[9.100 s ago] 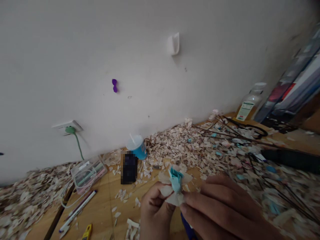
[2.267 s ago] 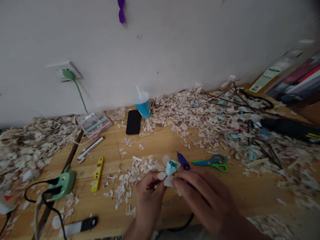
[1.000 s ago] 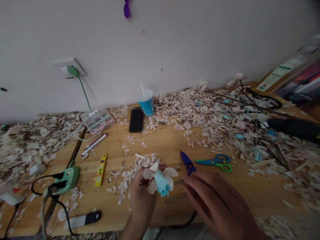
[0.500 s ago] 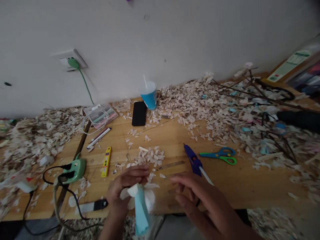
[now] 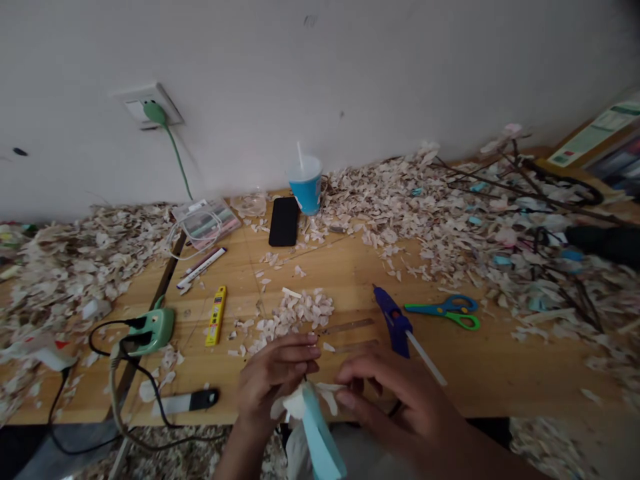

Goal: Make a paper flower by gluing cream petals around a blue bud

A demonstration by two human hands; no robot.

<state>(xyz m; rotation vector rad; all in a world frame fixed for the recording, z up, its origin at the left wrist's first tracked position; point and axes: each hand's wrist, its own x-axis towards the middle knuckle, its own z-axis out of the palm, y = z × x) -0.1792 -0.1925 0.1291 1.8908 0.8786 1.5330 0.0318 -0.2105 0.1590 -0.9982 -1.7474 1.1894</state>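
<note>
At the worktop's (image 5: 500,387) near edge, the flower (image 5: 320,433) is being held, blue part downward, in the left hand's (image 5: 273,380) curled fingers; a pale petal (image 5: 330,388) is being pinched between the right hand's (image 5: 395,393) narrowly closed fingers.

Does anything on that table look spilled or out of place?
Yes. Pale, petal-like scraps are heaped along the wall and also lie below the front edge of the table, so they look spilled. Some surround the green power strip. The blue cup stands upright.
</note>
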